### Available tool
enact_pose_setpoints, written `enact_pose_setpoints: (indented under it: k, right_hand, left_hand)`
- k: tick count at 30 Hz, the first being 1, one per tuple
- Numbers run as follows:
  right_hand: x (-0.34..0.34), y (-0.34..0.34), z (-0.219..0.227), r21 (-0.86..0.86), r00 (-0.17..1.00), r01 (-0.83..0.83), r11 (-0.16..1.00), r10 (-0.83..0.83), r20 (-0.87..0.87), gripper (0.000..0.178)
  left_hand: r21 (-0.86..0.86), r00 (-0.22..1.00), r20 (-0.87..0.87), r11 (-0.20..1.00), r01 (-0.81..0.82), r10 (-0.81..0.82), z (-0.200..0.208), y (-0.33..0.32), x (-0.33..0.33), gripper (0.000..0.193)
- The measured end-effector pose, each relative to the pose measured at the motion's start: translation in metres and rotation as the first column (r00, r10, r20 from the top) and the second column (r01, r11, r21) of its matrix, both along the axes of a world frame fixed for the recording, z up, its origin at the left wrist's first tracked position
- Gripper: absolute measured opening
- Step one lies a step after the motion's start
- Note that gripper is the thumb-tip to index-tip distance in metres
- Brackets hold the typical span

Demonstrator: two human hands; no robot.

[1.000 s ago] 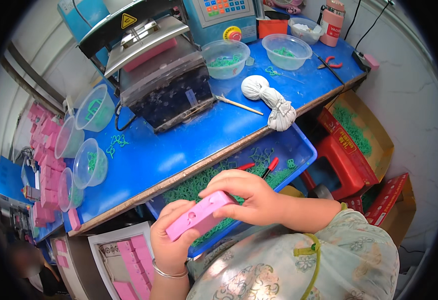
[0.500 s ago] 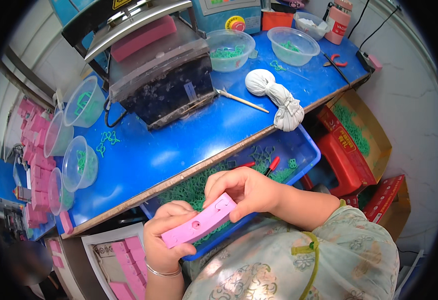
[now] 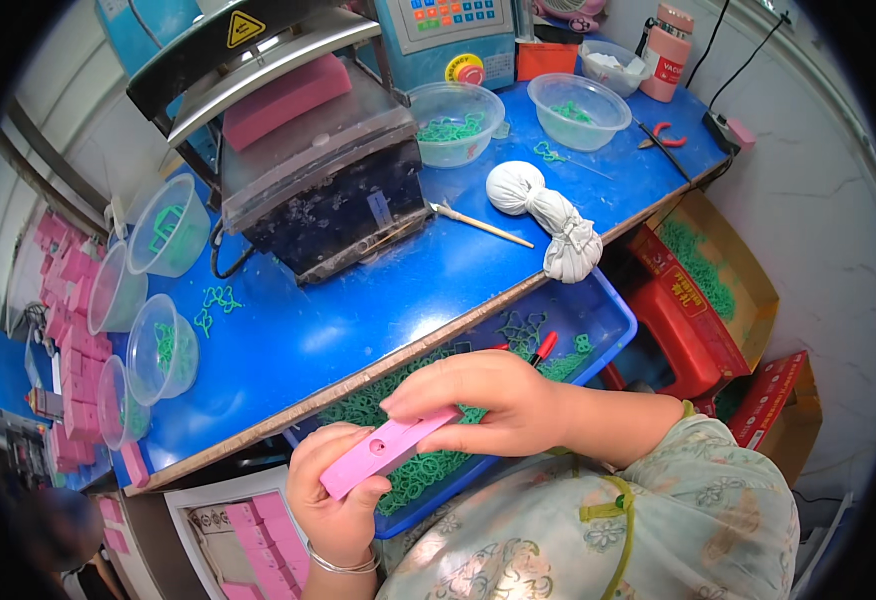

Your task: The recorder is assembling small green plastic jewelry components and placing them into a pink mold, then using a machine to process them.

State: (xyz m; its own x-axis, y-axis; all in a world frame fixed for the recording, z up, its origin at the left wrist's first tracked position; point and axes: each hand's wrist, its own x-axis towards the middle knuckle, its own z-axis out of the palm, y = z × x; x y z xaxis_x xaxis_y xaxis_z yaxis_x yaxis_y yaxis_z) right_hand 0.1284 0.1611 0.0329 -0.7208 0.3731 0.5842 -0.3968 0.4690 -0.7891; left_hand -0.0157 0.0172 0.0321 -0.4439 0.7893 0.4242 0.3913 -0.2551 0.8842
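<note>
A pink rubbery mould block (image 3: 380,455) with a round hole in its side is held between my two hands, above a blue tray (image 3: 613,352). My left hand (image 3: 333,485) grips its left end, thumb below and fingers behind. My right hand (image 3: 483,400) wraps over the right end, its fingers across the top and its thumb along the near side. Under the block lies a heap of green wax pieces (image 3: 423,478), thin and looped. A red and black marker (image 3: 545,348) lies in the tray beyond my right hand.
On the blue table (image 3: 358,320) stand a press machine (image 3: 318,190) with a pink block inside, several clear bowls (image 3: 455,150) of green pieces, a white cloth bundle (image 3: 548,220) and a wooden-handled tool (image 3: 483,226). Pink blocks (image 3: 78,350) are stacked at left; an open box (image 3: 748,290) stands right.
My right hand has shifted from holding the block's end with bent fingers to lying over its top, covering the right end. The view has tilted slightly, so the table sits lower.
</note>
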Motion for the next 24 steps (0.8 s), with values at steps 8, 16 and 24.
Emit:
enact_pose_setpoints:
  k: [8, 16, 24]
  right_hand:
    - [-0.004, -0.020, -0.007, 0.096, 0.971, 0.231, 0.968, -0.222, -0.094, 0.028]
    - [0.001, -0.018, 0.007, -0.081, 0.993, 0.109, 0.991, -0.104, 0.064, 0.029]
    - [-0.002, -0.006, -0.005, -0.370, 0.925, -0.357, 0.858, 0.379, -0.013, 0.036]
  left_hand:
    - [0.107, 0.938, -0.282, 0.978, -0.178, 0.202, -0.004, -0.005, 0.009, 0.046]
    - [0.151, 0.878, -0.453, 0.984, -0.097, 0.156, 0.005, -0.014, 0.006, 0.046]
    - [0.145, 0.993, -0.115, 0.989, 0.013, 0.004, 0.011, -0.014, 0.006, 0.046]
